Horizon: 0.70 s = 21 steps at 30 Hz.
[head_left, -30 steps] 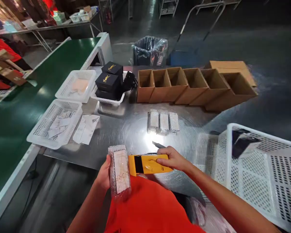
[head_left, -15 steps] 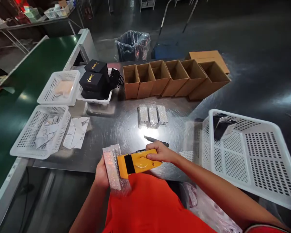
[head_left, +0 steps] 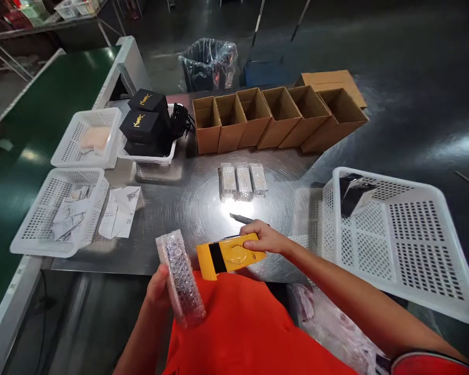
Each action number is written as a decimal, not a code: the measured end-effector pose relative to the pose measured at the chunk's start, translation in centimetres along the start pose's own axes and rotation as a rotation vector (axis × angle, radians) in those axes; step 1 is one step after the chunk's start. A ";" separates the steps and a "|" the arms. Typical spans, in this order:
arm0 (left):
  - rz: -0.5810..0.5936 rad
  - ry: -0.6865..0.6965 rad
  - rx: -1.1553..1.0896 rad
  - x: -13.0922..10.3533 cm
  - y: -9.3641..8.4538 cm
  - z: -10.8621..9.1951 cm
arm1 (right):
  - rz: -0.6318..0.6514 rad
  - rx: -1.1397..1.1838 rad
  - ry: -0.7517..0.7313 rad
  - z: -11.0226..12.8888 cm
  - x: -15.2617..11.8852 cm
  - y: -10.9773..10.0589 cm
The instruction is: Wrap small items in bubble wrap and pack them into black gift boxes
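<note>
My left hand (head_left: 158,285) grips a bubble-wrapped box (head_left: 182,278), long and narrow, tilted in front of my red top. My right hand (head_left: 262,236) is closed on the grip end of a yellow tape dispenser (head_left: 234,253) with a black band across it. A small gap separates the dispenser's head from the wrapped box. Just beyond my right hand lies a dark utility knife (head_left: 240,219), partly covered by the fingers. Three more bubble-wrapped boxes (head_left: 244,180) rest side by side on the metal table (head_left: 168,208).
Several open cardboard boxes (head_left: 258,122) line the table's back edge. Black boxes (head_left: 143,126) are stacked in a white basket at the left. Another basket (head_left: 35,219) holds papers, with more paper slips (head_left: 120,212) beside it. At right stands a large white basket (head_left: 379,260) with a black box inside.
The tape dispenser has come away from the wrapped box, moving slightly right. My left hand has turned the box, so its bubble-wrapped side faces up more.
</note>
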<state>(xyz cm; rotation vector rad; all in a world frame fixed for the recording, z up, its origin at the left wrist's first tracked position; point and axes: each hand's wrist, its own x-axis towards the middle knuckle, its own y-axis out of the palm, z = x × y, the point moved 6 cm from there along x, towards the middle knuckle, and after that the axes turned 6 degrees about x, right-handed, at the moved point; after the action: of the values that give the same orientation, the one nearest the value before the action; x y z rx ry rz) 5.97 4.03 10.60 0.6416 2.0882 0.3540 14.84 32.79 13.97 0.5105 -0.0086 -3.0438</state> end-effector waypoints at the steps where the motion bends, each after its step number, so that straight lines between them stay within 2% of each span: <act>1: 0.010 0.008 -0.014 0.3 0.5 0.0 | -0.007 0.006 -0.007 0.0 0.2 0.2; 5: 0.032 0.064 -0.105 1.7 2.9 0.0 | -0.043 0.054 -0.023 0.1 0.8 1.1; 8: 0.091 -0.013 -0.060 2.1 4.3 -0.1 | -0.053 0.069 -0.040 0.0 0.8 1.3; 12: 0.035 0.035 0.065 2.1 3.7 -2.3 | -0.101 -0.019 -0.040 0.2 0.1 0.6; 14: 0.040 0.013 0.071 2.1 3.7 -2.9 | -0.095 -0.082 -0.036 0.8 0.0 0.6; 17: -0.018 -0.058 0.066 2.3 3.8 -2.6 | -0.068 -0.196 -0.090 2.4 0.2 1.1; 19: -0.077 -0.051 0.103 2.3 4.1 -2.4 | -0.061 -0.260 -0.128 3.2 0.4 1.5; 21: -0.086 -0.039 0.147 2.1 4.6 -2.2 | -0.044 -0.292 -0.127 3.5 0.4 1.5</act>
<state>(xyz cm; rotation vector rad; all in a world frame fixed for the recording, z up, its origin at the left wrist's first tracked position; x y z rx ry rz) 4.62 9.01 12.57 0.6371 2.1105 0.1397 13.42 31.25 17.13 0.2990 0.4386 -3.0367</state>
